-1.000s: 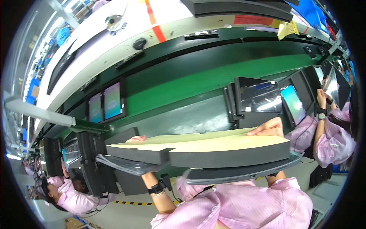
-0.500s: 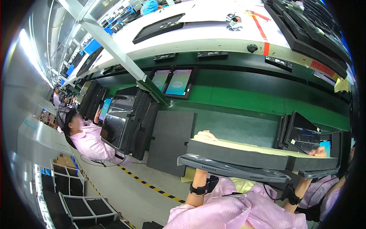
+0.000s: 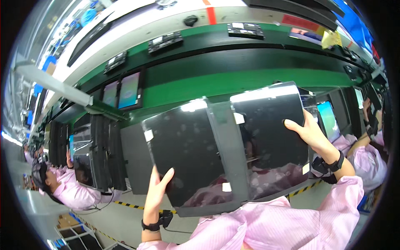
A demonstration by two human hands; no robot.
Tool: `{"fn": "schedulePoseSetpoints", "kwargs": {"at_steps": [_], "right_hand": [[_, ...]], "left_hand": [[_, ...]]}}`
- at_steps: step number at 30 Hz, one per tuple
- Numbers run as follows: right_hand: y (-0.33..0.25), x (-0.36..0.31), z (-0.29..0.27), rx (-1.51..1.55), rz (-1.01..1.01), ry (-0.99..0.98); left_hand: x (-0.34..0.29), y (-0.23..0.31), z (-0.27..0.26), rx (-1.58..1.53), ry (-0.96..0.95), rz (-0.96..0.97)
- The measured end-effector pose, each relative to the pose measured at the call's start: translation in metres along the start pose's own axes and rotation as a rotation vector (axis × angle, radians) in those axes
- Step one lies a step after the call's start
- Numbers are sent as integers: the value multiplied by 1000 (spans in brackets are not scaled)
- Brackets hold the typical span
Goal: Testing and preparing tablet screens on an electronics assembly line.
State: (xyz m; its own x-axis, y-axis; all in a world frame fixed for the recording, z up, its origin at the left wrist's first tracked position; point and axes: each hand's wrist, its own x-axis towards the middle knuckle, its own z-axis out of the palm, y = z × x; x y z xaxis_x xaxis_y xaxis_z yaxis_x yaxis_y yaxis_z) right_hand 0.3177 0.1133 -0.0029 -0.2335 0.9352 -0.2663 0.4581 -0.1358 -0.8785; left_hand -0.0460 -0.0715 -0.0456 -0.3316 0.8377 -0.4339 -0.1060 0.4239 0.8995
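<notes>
I hold a dark foam tray (image 3: pixel 230 156) with two tablets side by side in it, tilted with the screens toward me. The left tablet (image 3: pixel 185 146) and the right tablet (image 3: pixel 271 129) have dark, glossy screens under clear film, with small white tabs at their edges. My left hand (image 3: pixel 156 187) grips the near left edge of the tray, thumb up beside the left tablet. On the right side, my right hand (image 3: pixel 312 134) clasps the edge, its thumb over the right tablet's screen. The fingers of both hands are mostly hidden beneath.
Beyond the tray runs a green bench (image 3: pixel 187 87) with a dark raised ledge carrying several small dark devices. Lit tablets (image 3: pixel 128 90) stand at its left. A metal post (image 3: pixel 62 85) and stacked black trays (image 3: pixel 110 152) are farther left. Co-workers sit at left (image 3: pixel 73 189) and right (image 3: pixel 362 162).
The tray has turned from edge-on to face me, bringing both tablet screens into sight. My hands have shifted with it, and my view has swung to the right.
</notes>
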Motion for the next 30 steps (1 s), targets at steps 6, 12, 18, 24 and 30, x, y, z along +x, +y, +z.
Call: {"fn": "schedulePoseSetpoints", "kwargs": {"at_steps": [6,12,18,24,30], "right_hand": [[-12,-9,-9,-86,-53,35],[-21,-7,-9,-17,107,-22],[56,7,-24,85,157,18],[77,20,-19,80,160,-65],[48,32,17,-12,-29,-414]], "left_hand": [[-7,20,-14,146,-139,9],[-24,55,-17,34,-234,44],[-26,55,-12,215,-368,256],[-30,54,-6,29,-376,242],[-37,-16,-5,-192,242,-6]]}}
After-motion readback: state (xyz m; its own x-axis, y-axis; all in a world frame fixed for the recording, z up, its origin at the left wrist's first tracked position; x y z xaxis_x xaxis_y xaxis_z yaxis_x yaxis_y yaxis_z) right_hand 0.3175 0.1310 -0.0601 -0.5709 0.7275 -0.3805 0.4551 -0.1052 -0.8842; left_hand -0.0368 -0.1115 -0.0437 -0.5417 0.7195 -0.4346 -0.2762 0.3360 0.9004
